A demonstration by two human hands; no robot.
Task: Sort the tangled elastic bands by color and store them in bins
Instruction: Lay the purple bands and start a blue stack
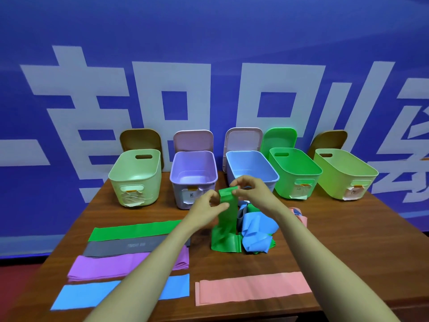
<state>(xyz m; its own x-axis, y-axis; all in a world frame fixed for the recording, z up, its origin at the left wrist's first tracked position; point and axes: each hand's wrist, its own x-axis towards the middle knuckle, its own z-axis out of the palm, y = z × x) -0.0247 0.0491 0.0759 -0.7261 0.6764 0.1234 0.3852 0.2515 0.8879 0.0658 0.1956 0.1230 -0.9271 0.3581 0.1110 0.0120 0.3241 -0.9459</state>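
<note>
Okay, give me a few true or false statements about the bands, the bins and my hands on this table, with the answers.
1. The left hand and the right hand both hold the upper end of a green band. True.
2. The lilac bin already holds bands. False: no band shows inside it.
3. A grey band lies flat between a flat green band and a purple band. True.
4. The green bin has its lid on. False: it is open, and a green lid leans behind it.
</note>
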